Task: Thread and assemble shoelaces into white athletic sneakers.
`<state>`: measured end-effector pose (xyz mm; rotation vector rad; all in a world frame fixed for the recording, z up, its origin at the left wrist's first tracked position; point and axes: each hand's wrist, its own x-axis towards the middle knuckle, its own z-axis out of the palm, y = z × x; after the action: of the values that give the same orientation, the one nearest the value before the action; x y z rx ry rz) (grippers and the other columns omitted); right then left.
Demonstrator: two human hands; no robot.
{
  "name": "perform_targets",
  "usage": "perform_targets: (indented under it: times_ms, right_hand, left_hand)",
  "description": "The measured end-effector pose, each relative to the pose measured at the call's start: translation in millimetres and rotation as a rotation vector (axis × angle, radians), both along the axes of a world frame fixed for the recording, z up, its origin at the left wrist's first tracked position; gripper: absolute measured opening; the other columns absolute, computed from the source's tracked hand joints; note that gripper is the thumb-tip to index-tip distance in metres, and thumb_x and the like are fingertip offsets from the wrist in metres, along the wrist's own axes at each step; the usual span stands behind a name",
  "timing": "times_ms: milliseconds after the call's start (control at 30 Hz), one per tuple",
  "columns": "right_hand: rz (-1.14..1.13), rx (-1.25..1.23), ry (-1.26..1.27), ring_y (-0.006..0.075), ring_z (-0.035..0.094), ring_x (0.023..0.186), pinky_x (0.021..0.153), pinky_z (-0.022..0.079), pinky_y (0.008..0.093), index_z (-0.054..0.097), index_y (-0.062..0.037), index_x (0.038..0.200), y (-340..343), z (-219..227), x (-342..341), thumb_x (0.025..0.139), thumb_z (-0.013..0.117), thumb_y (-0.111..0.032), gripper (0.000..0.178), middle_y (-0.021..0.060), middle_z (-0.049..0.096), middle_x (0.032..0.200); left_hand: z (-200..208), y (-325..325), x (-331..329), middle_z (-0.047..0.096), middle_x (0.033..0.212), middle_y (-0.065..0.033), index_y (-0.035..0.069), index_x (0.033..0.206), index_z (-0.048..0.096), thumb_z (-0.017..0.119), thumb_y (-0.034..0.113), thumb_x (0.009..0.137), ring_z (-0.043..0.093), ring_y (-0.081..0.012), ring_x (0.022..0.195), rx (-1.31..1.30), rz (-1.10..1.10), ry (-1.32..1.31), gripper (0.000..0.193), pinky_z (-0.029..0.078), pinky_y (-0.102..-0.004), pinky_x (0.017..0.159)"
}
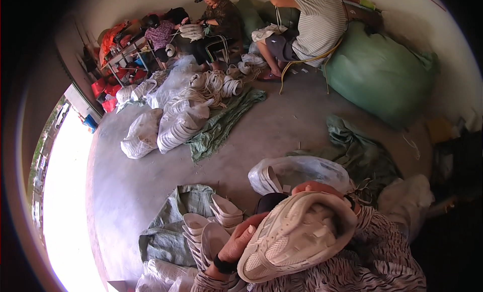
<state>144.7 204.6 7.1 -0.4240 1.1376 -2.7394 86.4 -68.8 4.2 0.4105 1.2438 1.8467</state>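
Close in front of me is a cream mesh sneaker upper, tilted, its wide opening toward my right side. My left hand grips its left edge, with the thumb showing and the other fingers partly behind it. Along the far edge by the opening, my right hand is curled over the upper; most of its fingers are hidden. Beside my left wrist stand nested stacks of pale curved shoe pieces. Beyond my right hand lies a clear plastic bag with a few similar pale pieces at its left end.
Green woven sacking lies left of the stacks, more at right. Farther off are plastic bags of pale shoe pieces, corded bundles and a large stuffed green sack. Several people sit working at the back. A bright doorway opens left.
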Motion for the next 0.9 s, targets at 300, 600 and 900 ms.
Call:
perform_targets:
  times_ms: [300, 600, 900]
  right_hand:
    - [-0.054, 0.255, -0.055, 0.0149, 0.06, 0.094, 0.082, 0.05, 0.0285, 0.053, 0.0005, 0.114, 9, -60, -80, 0.095, 0.049, -0.029, 0.035, 0.0096, 0.06, 0.107]
    - [-0.054, 0.322, -0.384, 0.0195, 0.055, 0.101, 0.072, 0.051, 0.0339, 0.052, -0.0013, 0.122, 46, -48, -92, 0.089, 0.051, -0.046, 0.056, 0.0126, 0.056, 0.114]
    - [-0.035, 0.858, -0.133, 0.0165, 0.058, 0.095, 0.072, 0.053, 0.0288, 0.053, -0.0002, 0.119, 45, -71, -100, 0.084, 0.062, -0.017, 0.04, 0.0083, 0.058, 0.106]
  left_hand:
    - [-3, -8, 34, 0.053, 0.124, -0.0107, 0.0, 0.128, 0.043, 0.036, 0.031, 0.098, 0.052, -0.02, 0.113, -0.101, 0.275, 0.247, 0.045, 0.039, -0.0342, 0.098]
    - [-73, 2, -21, 0.055, 0.123, -0.0114, 0.004, 0.125, 0.049, 0.043, 0.018, 0.095, 0.053, -0.0247, 0.113, -0.299, 0.359, 0.485, 0.035, 0.043, -0.0364, 0.095]
    - [-65, 13, 6, 0.052, 0.125, -0.009, 0.001, 0.13, 0.043, 0.052, 0.01, 0.09, 0.051, -0.0203, 0.114, -0.015, 0.468, 0.063, 0.042, 0.041, -0.0326, 0.096]
